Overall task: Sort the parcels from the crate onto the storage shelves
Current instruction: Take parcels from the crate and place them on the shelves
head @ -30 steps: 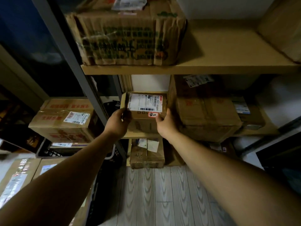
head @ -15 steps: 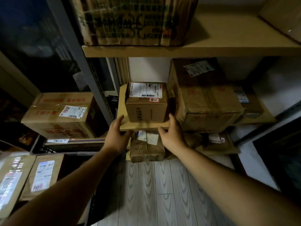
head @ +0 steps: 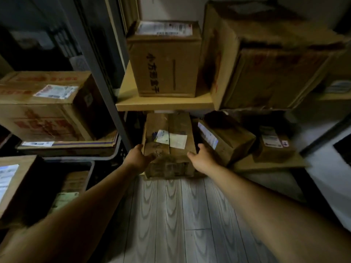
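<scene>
Small brown cardboard parcel with a white label on top (head: 164, 59): stands upright at the left end of the pale wooden shelf board (head: 163, 105), just beside the large brown carton (head: 266, 63). No hand is on it.
Worn brown cardboard box with a white slip on its lid (head: 169, 141): on the level below, its front face toward the grey plank floor (head: 171, 215). It sits between the two hands.
Left hand (head: 139, 158): at the box's left front corner and touching it. Fingers loosely extended, wrapped round nothing as far as the blur allows.
Right hand (head: 202, 158): at the right front corner, fingers apart and fairly straight. Whether it touches or is just short of the box, cannot tell.
Dark plastic crate (head: 76, 160): lower left, beyond the grey metal upright (head: 100, 73). Brown parcels inside (head: 76, 181); how many, cannot tell.
Other stock: two small labelled boxes (head: 226, 137) to the right on the lower level; red-printed cartons (head: 47, 105) stacked at left.
Progress (judgement): partway. Several parcels are shelved and the crate is not yet emptied. Both hands carry nothing.
Left to do (judgement): perhaps square up the lower box, then fetch the next parcel from the crate.
</scene>
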A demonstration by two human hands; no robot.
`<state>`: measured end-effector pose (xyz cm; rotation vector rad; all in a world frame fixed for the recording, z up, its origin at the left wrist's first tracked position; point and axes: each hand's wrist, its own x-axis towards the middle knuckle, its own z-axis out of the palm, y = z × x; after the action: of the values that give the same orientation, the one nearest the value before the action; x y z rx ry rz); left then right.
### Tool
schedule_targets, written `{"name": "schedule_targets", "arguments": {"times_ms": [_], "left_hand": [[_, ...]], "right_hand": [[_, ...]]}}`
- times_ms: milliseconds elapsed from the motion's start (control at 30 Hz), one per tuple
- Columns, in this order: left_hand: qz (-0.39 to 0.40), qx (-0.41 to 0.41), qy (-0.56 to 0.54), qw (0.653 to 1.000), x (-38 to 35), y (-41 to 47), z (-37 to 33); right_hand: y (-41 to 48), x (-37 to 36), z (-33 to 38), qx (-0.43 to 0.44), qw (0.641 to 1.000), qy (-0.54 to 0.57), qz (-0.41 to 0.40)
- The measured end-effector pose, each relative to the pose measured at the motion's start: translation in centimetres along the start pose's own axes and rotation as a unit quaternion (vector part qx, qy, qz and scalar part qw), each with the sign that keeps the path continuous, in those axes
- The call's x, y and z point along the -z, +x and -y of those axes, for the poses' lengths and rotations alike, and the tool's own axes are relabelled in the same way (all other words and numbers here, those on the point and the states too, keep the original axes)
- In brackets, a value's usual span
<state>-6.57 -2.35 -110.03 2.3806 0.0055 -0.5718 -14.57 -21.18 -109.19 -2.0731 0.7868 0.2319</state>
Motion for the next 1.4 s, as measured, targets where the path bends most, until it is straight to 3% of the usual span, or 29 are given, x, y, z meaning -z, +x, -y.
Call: {"name": "schedule_targets", "arguments": {"times_ms": [200,367,600,1033,1400], "left_hand": [[0.006,0.014,-0.082,0.997,-4.7,3.6,4.6],[-0.051,-0.001,-0.121,0.991,-5.8,4.8,7.3],[0.041,0.028,-0.118,0.992,-7.2,3.6,10.0],[-0.017,-0.025,-0.148,0.988,-8.6,1.0,10.7],[-0.005,-0.055,-0.200,0.978,-8.1,0.8,11.6]], "right_hand": [[3.8,-4.3,-4.3,0.001,0.999,0.039,-0.004],[5.3,-5.5,-6.6,-0.014,0.999,0.028,-0.031],[3.3,-6.0,-9.2,-0.041,0.995,0.069,0.060],[2.6,-7.6,-11.3,-0.006,0.995,0.095,-0.022],[2.7,-8.4,-11.9,-0.019,0.996,0.081,-0.022]]}}
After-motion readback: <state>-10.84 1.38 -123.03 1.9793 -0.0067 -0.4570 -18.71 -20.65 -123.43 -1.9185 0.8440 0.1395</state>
